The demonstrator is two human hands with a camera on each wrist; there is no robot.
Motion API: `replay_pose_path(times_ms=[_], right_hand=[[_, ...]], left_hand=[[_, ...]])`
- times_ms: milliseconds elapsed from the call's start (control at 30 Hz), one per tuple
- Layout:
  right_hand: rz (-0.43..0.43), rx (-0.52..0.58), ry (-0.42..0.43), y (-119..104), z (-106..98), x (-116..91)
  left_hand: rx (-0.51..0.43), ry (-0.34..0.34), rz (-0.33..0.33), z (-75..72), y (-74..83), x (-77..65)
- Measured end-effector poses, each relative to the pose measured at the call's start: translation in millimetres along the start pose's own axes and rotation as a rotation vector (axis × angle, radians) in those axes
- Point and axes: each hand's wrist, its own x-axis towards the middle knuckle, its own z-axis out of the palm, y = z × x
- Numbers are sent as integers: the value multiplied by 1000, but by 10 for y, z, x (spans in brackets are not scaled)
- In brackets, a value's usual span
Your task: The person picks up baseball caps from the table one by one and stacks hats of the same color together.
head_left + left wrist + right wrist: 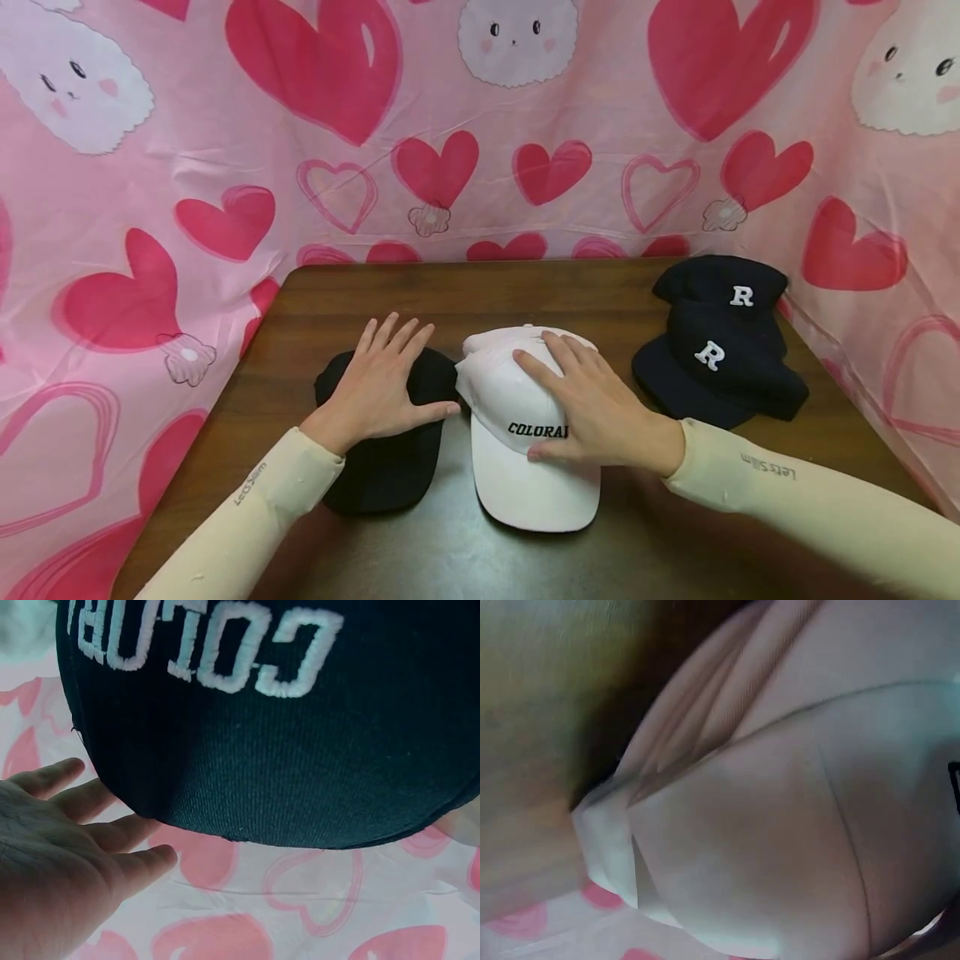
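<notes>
A black baseball cap (397, 475) lies at the left front of the table, brim toward me. My left hand (375, 392) is spread over its crown, fingers straight and pointing away. White raised letters show on the dark cap (247, 765) in the left wrist view, with the left hand's (60, 855) straight fingers at its edge. Beside it sits a white cap (502, 392) with black lettering, part of the word hidden by my right hand (592, 400). That hand rests on the crown's right side with fingers extended. Creased white fabric of this cap (742, 847) fills most of the right wrist view.
Two overlapping navy caps (720, 321) bearing a white R lie at the right side of the brown wooden table (480, 287). A pink cloth (480, 108) with hearts hangs behind and along the sides.
</notes>
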Motion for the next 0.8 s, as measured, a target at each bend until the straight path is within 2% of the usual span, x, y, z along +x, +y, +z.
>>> replay_pose_path(times_ms=[167, 533, 800], right_hand=[[60, 23, -13, 52, 78, 7], [76, 41, -30, 173, 147, 55], [56, 36, -48, 248, 154, 134]], left_hand=[[-2, -9, 0, 25, 13, 0], [-10, -4, -2, 34, 15, -11], [2, 0, 4, 41, 9, 7]])
